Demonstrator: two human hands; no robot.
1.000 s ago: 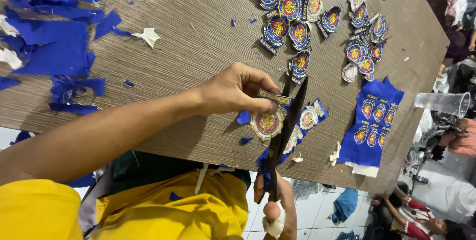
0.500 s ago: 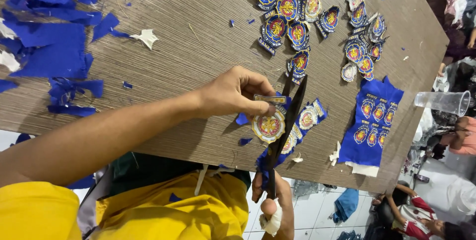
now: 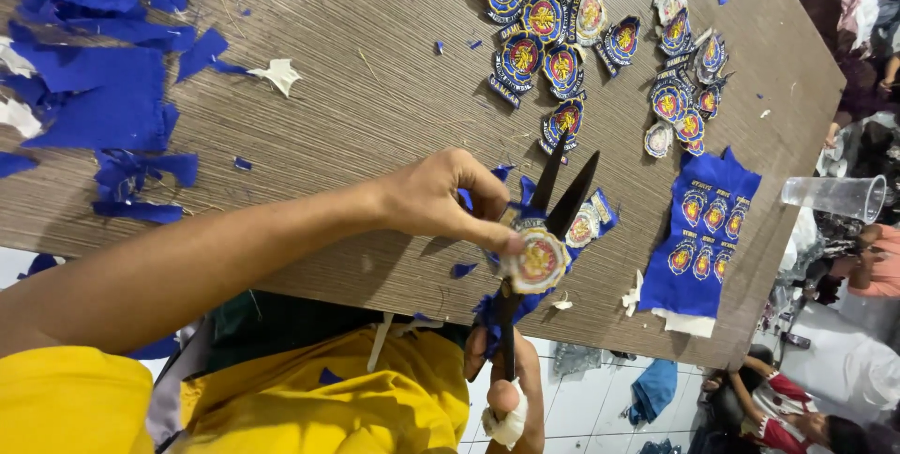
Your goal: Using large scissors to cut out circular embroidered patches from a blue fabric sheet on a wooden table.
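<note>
Right hand (image 3: 506, 388), low at frame edge, closed on black scissors (image 3: 544, 238); blades now parted wider than a moment ago, probably between cuts. Left hand (image 3: 441, 199) pinching round embroidered blue-and-gold patch (image 3: 537, 262) over grey wood-grain counter (image 3: 375, 116). Beyond: cut patches (image 3: 548, 32), blue fabric scraps (image 3: 94, 98).

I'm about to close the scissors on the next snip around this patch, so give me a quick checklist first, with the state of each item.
1. Scissors blades open: ok, they stand spread in a V.
2. Round patch gripped: ok, the left hand pinches it at its edge.
3. Fingertips clear of the blades: cannot tell, they sit very close to the pivot.
4. Right hand on the handles: ok, it holds them below the table edge, with white padding at the grip.
5. Finished patches and uncut blue sheet out of the cutting path: ok, both lie apart on the table.
</note>
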